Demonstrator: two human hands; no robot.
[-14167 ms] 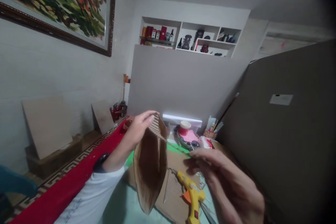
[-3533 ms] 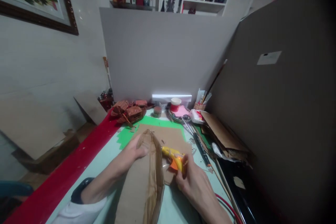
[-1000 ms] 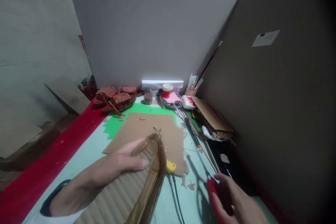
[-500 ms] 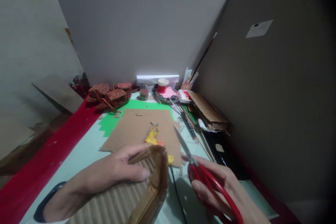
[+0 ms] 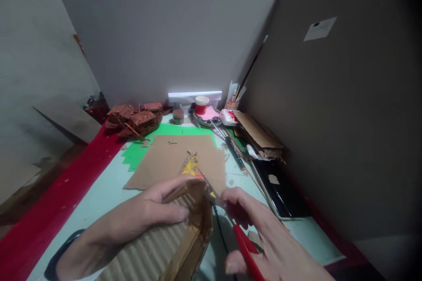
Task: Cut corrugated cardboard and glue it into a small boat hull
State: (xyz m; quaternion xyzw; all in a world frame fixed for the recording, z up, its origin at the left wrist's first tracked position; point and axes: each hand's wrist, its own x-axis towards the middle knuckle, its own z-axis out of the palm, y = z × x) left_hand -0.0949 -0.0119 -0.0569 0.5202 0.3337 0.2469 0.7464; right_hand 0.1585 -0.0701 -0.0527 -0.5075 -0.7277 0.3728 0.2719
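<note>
My left hand (image 5: 153,210) grips a boat-like piece of corrugated cardboard (image 5: 148,250) with raised brown side walls, thumb inside and fingers behind the far edge. In my right hand (image 5: 260,224) is a pair of red-handled scissors (image 5: 244,246), and its blades reach the pointed end of the cardboard piece. Whether the blades touch the wall I cannot tell. Just beyond the piece, a yellow glue gun (image 5: 190,166) lies on a flat cardboard sheet (image 5: 158,162), partly hidden by the piece and my left hand.
Brown model boats (image 5: 138,120) stand at the back left on green paper (image 5: 169,129). A red-and-white cup (image 5: 202,105) and a small jar (image 5: 178,117) are at the back. Stacked cardboard (image 5: 259,131), a black-handled tool (image 5: 234,153) and a black tray-like object (image 5: 280,193) lie right.
My right hand has brought the scissors left, to the end of the cardboard piece, and the blades have tilted over. My left hand holds the piece almost unmoved. The view has shifted slightly.
</note>
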